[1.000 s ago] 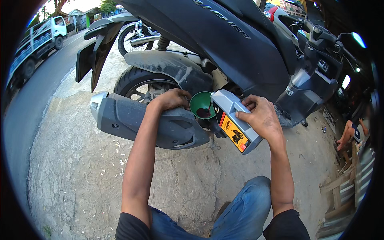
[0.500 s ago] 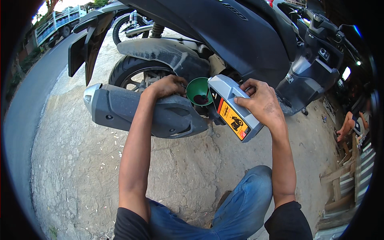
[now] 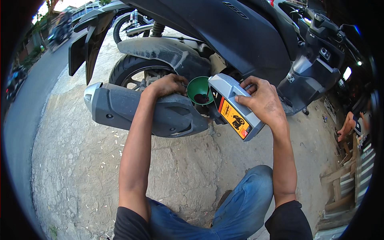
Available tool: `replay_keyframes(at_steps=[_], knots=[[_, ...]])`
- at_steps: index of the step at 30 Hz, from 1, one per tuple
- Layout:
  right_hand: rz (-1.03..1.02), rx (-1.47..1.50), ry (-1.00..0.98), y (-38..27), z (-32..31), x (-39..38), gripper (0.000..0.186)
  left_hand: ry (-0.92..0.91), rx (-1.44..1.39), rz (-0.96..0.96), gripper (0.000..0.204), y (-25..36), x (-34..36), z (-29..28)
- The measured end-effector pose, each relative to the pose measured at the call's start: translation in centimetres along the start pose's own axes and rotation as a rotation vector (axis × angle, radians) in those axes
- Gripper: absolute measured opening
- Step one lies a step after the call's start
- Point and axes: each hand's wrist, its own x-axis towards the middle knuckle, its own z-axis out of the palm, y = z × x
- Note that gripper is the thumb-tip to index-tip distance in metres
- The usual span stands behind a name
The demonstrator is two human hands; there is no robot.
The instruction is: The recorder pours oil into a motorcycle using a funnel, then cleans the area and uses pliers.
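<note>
A green funnel (image 3: 193, 86) sits by the scooter's engine, just past the front end of the muffler, with dark reddish liquid pooled in it. At its left rim my left hand (image 3: 168, 85) is closed on the funnel, fingertips partly hidden, the wrist passing over the muffler (image 3: 140, 108). My right hand (image 3: 262, 100) grips a grey plastic oil bottle (image 3: 236, 96) with a yellow, red and black label. The bottle is tilted, its mouth over the funnel's right side, and a dark stream runs down into the funnel.
Above my hands is the scooter's dark body (image 3: 240, 40), with the rear wheel (image 3: 120, 72) at the left. Another scooter (image 3: 308, 72) stands to the right and a motorcycle wheel (image 3: 120, 30) behind. A person (image 3: 352, 124) sits far right near wooden slats (image 3: 340, 184). Motorcycles (image 3: 60, 32) pass on the road.
My hands, the funnel and the tilted bottle stay nearly in place. On the road at the left, the truck has gone from view and motorcycles have appeared.
</note>
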Motion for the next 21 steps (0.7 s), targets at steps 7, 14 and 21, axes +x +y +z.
replay_keyframes(at_steps=[7,14,21], knots=[[-0.029,-0.011,0.015,0.24,0.22,0.13,0.048,0.007,0.000,-0.015,0.057,0.37,-0.24,0.07],[-0.028,0.000,0.019,0.06,0.19,-0.03,0.047,0.016,0.008,-0.014,0.059,0.10,-0.04,0.07],[-0.041,0.000,0.027,0.17,0.12,-0.15,0.046,0.025,0.014,-0.007,0.059,0.16,0.02,0.24]])
